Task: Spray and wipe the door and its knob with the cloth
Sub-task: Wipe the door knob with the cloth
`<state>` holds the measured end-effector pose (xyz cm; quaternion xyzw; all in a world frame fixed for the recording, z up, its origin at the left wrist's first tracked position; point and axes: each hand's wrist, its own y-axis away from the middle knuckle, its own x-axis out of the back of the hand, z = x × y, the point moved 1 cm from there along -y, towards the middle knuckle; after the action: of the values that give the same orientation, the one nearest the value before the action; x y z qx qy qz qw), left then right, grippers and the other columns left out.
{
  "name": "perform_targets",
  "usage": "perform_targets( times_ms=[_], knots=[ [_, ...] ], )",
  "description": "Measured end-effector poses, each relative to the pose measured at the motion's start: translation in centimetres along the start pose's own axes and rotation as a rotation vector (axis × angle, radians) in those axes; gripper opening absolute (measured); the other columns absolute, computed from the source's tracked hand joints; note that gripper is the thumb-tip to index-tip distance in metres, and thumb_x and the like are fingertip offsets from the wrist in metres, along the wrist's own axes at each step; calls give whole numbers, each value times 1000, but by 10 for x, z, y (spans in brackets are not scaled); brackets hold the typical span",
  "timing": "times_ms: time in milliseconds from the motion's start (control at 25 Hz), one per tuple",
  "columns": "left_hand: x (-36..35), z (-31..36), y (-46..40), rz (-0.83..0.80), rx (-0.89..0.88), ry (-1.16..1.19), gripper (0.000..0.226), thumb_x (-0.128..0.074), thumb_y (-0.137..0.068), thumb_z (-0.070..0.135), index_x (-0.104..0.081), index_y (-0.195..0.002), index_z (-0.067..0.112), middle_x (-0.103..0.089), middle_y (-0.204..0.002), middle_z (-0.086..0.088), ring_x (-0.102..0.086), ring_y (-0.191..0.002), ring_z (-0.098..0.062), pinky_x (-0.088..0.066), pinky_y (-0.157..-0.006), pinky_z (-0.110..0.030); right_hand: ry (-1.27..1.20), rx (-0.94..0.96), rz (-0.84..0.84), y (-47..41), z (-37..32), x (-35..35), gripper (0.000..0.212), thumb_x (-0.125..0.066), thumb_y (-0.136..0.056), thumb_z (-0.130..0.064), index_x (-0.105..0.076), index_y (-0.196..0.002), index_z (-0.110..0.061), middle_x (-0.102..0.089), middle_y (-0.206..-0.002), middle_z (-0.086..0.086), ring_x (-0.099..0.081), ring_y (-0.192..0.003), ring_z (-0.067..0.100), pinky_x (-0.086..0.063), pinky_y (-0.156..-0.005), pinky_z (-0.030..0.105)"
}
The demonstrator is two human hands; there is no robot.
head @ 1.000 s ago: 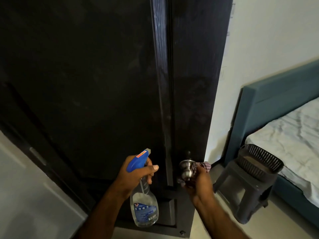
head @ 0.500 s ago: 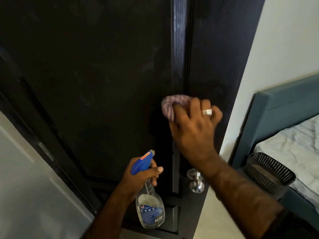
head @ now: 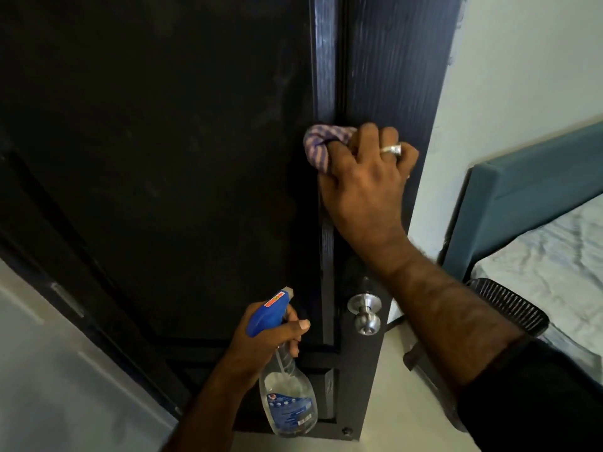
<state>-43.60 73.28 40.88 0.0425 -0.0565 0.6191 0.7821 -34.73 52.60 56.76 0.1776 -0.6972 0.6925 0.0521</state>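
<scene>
Pink striped cloth (head: 321, 141) is bunched in the right hand (head: 365, 187), fingers curled round it, pressed on the dark door (head: 163, 158) above the shiny knob (head: 366, 313). Left hand (head: 264, 340) grips the spray bottle (head: 287, 396) low, beside the knob.

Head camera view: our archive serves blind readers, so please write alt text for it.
A right hand presses a bunched purple striped cloth against a dark wooden door above its round silver metal knob. The left hand grips a clear plastic spray bottle with a blue trigger head.

right grip (head: 365, 184) raised, curled, left grip (head: 264, 340) low, curled
</scene>
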Motion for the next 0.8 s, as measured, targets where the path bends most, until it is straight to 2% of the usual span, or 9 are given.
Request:
perform_targets(
  times_ms=[80,200,280,440,560,640,800],
  knots=[
    [1,0,-1,-6,-12,13,21,-79,-90,14,-64,-78,7,-65,-68,-9,-62,-62,-27,-61,-70,-40,-5,37,-103,58,5,-21,33,-67,-100,-37,-71,-125,-16,-60,-124,19,-52,-113,38,-35,-93,48],
    [11,0,-1,4,-15,40,24,-80,-83,23,-65,-78,5,-63,-68,-14,-62,-62,-30,-60,-68,-38,-44,91,-434,182,24,-56,40,-77,-93,-33,-69,-128,-17,-54,-126,17,-61,-109,45,-46,-91,54],
    [21,-5,-4,6,-6,46,25,-81,-82,24,-65,-79,5,-63,-69,-16,-62,-62,-31,-60,-67,-38,-68,-41,-596,218,41,-79,43,-81,-89,-35,-71,-130,-22,-57,-126,16,-61,-110,43,-52,-93,56],
    [37,-15,-7,3,8,25,32,-83,-76,38,-69,-76,10,-64,-68,-15,-62,-63,-32,-61,-68,-38,-219,-449,-683,230,62,-110,35,-57,-106,-38,-67,-136,-22,-58,-127,16,-59,-111,41,-57,-91,50],
    [40,-12,-12,-13,7,23,36,-83,-76,41,-68,-76,8,-63,-68,-16,-61,-64,-32,-60,-71,-39,-378,-618,-712,221,70,-138,40,-57,-108,-39,-65,-144,-24,-59,-134,15,-62,-117,41,-55,-103,49],
    [37,-10,-17,-33,14,29,36,-83,-76,40,-68,-77,7,-64,-69,-16,-62,-64,-31,-61,-71,-39,-408,-614,-741,221,72,-145,41,-59,-107,-41,-65,-144,-24,-61,-134,13,-62,-118,39,-54,-104,47],
    [27,-3,-20,-58,3,1,26,-82,-82,30,-68,-77,9,-64,-68,-15,-62,-64,-29,-61,-72,-39,-333,-526,-630,238,69,-116,49,-50,-102,-55,-72,-132,-23,-64,-117,9,-65,-103,34,-56,-89,44]
  ],
)
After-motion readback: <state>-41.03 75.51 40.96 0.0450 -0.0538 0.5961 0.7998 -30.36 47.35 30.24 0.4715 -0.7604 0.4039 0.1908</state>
